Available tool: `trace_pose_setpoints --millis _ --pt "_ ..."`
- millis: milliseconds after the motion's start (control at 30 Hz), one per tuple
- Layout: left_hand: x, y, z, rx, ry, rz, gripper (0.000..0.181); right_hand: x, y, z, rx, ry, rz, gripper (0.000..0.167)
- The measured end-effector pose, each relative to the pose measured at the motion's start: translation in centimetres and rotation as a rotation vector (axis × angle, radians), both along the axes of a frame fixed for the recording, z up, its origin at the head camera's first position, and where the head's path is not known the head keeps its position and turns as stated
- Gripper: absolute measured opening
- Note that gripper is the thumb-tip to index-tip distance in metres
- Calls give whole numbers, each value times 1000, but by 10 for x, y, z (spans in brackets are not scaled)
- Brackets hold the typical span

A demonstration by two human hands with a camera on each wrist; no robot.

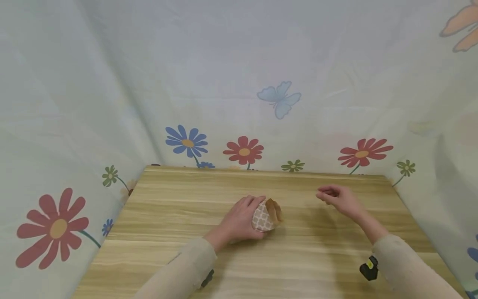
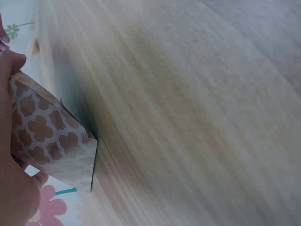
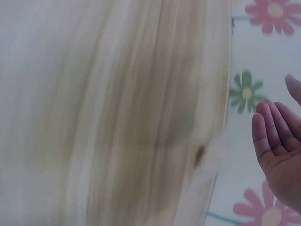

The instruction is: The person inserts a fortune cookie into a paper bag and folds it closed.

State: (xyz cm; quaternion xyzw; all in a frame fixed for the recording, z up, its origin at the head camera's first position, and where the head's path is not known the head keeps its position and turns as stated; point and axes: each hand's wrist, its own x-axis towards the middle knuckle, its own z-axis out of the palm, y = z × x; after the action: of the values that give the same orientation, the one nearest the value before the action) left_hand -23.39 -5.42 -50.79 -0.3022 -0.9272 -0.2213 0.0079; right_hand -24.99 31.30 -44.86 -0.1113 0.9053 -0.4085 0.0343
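My left hand (image 1: 242, 220) grips a small paper bag (image 1: 263, 217) with a white lattice pattern on tan, just above or on the table; I cannot tell whether it touches the wood. Its open mouth, showing plain brown paper inside, faces right in the head view. From the left wrist, fingers and thumb curve round the sides of the patterned bag (image 2: 44, 134). What the bag contains is hidden. Off to the right, apart from the bag, my right hand (image 1: 341, 201) hovers over the table. Its palm and loosely bent fingers (image 3: 263, 136) look bare in the right wrist view.
A wood-grain table (image 1: 179, 191) spans the space beneath both hands. Behind it and at the sides hangs a pale curtain (image 1: 224, 62) printed with flowers and butterflies. A black wrist device (image 1: 369, 269) shows beside the right sleeve.
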Motion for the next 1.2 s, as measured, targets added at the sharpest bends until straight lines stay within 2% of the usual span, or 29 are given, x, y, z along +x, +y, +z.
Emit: trace_pose_setpoints --millis 300,633,933,1200 --pt "2 -1 2 -13 3 -3 112 -18 45 -7 130 3 -93 61" --pt "5 -2 2 -37 5 -8 111 -32 67 -34 246 8 -139 66" --pt "5 0 0 -34 23 -16 110 -33 65 -42 254 -25 -189 53" --pt "7 1 -1 -44 34 -20 112 -37 61 -49 203 -122 -239 61"
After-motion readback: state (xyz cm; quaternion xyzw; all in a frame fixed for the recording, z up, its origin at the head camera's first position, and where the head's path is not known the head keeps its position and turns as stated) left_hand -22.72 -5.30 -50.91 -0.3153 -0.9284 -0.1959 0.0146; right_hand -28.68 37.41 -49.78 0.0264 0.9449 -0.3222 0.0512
